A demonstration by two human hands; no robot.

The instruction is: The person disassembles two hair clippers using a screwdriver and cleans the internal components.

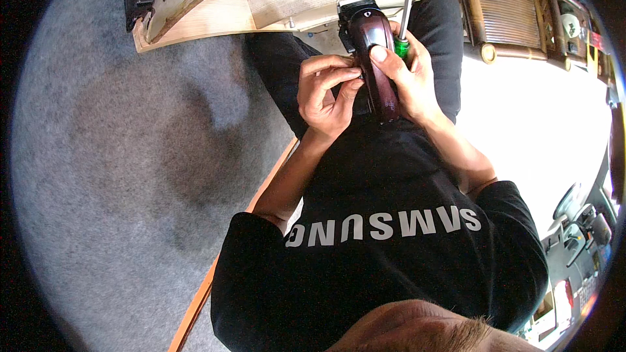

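A dark maroon hair clipper (pixel 372 85) with a black blade end at the top lies at a slight tilt in my right hand (pixel 411 81), my thumb pressed on its body. The same hand also holds a screwdriver with a green handle (pixel 402 47), its long metal shaft pointing up. My left hand (pixel 326 94) is beside the clipper's left side, fingers bent and thumb and fingertips pinched at its edge; what they grip is too small to make out. The clipper is over my lap, between my knees.
A wooden bench (pixel 215 13) with a curved board and a black fitting spans the top. Grey carpet (pixel 117 156) is at left, with an orange strip (pixel 199 300) beside me. Slatted wooden furniture (pixel 502 10) stands at upper right, assorted equipment (pixel 580 234) at lower right.
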